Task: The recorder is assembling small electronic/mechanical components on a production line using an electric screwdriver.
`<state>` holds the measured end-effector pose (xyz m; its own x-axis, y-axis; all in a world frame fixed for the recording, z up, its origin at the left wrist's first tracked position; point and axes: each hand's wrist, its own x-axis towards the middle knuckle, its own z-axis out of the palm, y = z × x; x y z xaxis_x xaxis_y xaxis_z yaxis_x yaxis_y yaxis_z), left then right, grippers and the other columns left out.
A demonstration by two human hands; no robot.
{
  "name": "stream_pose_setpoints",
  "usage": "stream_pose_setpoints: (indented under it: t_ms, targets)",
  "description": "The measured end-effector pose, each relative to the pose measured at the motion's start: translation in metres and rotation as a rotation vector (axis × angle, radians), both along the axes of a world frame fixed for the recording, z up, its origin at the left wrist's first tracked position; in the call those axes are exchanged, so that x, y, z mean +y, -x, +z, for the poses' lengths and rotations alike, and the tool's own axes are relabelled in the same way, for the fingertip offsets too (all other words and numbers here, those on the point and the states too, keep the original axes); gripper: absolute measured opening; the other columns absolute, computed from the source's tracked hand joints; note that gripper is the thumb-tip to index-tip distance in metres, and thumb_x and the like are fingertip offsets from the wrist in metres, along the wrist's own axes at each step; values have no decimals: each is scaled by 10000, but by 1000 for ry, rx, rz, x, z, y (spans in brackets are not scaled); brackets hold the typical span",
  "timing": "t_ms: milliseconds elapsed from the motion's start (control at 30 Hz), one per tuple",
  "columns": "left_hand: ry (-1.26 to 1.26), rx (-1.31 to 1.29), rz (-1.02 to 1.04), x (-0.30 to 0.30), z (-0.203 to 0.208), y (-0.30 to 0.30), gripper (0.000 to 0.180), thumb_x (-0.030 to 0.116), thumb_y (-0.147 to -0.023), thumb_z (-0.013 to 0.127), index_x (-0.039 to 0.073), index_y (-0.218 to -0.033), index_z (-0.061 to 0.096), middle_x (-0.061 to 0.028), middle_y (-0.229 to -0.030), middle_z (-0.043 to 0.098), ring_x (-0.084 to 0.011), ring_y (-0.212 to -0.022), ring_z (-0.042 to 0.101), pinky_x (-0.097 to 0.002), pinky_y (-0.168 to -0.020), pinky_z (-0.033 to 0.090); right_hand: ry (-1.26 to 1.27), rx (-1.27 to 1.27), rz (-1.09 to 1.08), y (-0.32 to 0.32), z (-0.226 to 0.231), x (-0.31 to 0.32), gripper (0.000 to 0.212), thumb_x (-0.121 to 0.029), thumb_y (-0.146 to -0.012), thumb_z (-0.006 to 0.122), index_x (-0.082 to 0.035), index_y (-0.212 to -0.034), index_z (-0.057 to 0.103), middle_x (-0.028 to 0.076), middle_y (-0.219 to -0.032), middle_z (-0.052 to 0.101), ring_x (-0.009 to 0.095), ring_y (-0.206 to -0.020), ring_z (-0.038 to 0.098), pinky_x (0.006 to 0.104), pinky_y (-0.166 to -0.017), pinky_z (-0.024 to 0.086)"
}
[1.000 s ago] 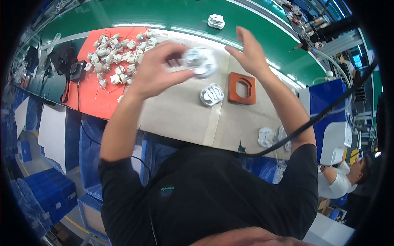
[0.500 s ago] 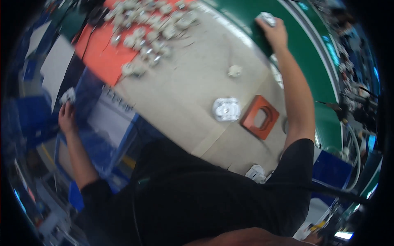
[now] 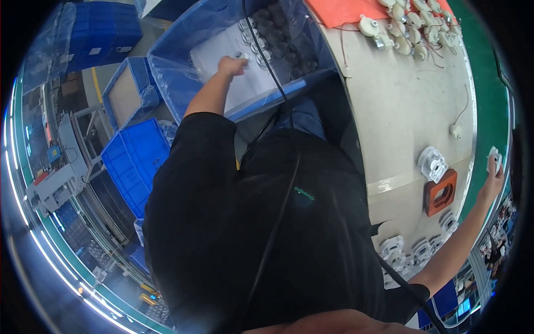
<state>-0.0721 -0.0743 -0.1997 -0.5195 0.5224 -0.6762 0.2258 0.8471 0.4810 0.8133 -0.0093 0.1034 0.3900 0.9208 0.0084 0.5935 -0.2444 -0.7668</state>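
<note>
My left hand reaches into a blue lined bin, its fingers closed on a small whitish part that they partly hide. Beneath it lies a white sheet with a row of round silvery-white parts beside darker ones. Out at the far right, my right hand grips a white plastic housing over the green conveyor belt. On the table, another white housing rests beside an orange block with a round opening.
Cream-coloured small motors with wires lie heaped around an orange sheet at the table's far end. One loose motor sits near the belt. Several white housings stand close to my right arm. Blue crates are at left.
The view has swung left toward the bin. My left hand, with the whitish part, is now over the white sheet in the bin. My right hand still holds a white housing over the belt.
</note>
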Motion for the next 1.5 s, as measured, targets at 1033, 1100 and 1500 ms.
stream_pose_setpoints:
  t_ms: [1033,1100,1500]
  targets:
    - [-829,136,-11,97,124,15,248,199,-927,737,31,-1083,642,-59,-879,656,-118,-703,604,-246,-577,500,124,-300,475,181,50,-182,870,-75,-713,744,-103,-1504,384,118,-1448,545,311,-1350,508,407,-1164,390]
    - [-1068,148,-112,111,237,-44,246,190,-938,728,8,-1084,649,-61,-883,660,-102,-719,603,-228,-620,500,85,-352,537,182,54,-175,845,-83,-733,728,-116,-1502,379,128,-1444,548,339,-1327,525,408,-1143,420]
    - [-1053,-152,-1747,126,349,-418,495,254,-821,807,36,-1230,634,-132,-1125,685,-227,-938,683,-348,-814,559,242,-476,608,179,59,-169,920,-18,-679,687,-147,-1522,342,119,-1400,576,317,-1318,534,411,-1150,438]
